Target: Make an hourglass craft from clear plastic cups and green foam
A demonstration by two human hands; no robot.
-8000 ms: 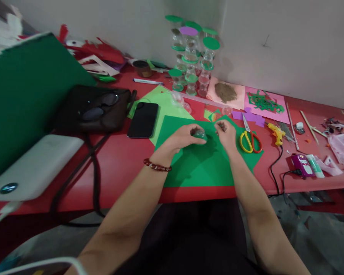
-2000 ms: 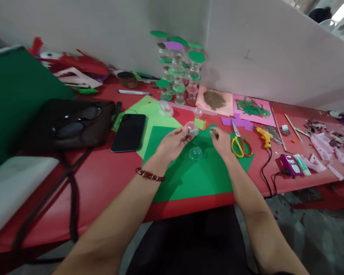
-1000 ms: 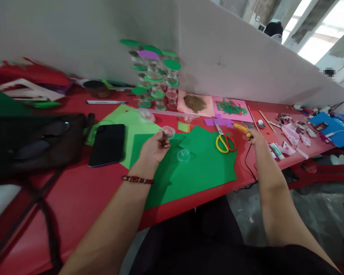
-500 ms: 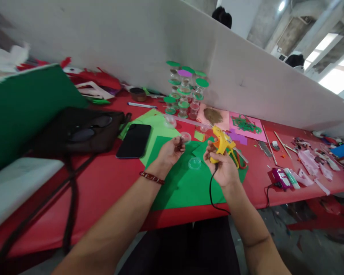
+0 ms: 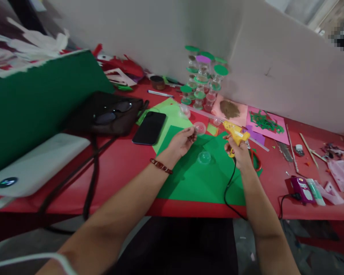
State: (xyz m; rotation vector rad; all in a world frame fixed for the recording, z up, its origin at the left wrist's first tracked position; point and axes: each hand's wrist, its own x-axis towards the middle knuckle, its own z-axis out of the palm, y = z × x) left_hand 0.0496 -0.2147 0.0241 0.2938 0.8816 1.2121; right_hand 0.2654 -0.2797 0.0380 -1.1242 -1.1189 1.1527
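Observation:
Between its fingertips my left hand (image 5: 184, 142) pinches a small clear plastic cup (image 5: 200, 128), held above the green sheet (image 5: 186, 183). Fingers wrapped round its handle, my right hand (image 5: 237, 149) grips a yellow glue gun (image 5: 235, 133), whose nozzle points up and to the left. A black cord hangs from the gun. On the green sheet, between my two hands, lies another clear plastic piece (image 5: 204, 157), round and shallow. Red-handled scissors (image 5: 255, 160) lie partly hidden behind my right hand.
Behind stand stacked clear cups with green discs (image 5: 201, 79). A phone (image 5: 149, 128) lies left of my left hand, beside a dark bag (image 5: 114, 118) with glasses on it. Pink cards (image 5: 271, 126), a purple device (image 5: 302, 189) and paper scraps lie to the right.
The view has shifted left and down, so a white power bank shows more fully. My right hand has turned the glue gun slightly; the cup in my left hand faces the camera more.

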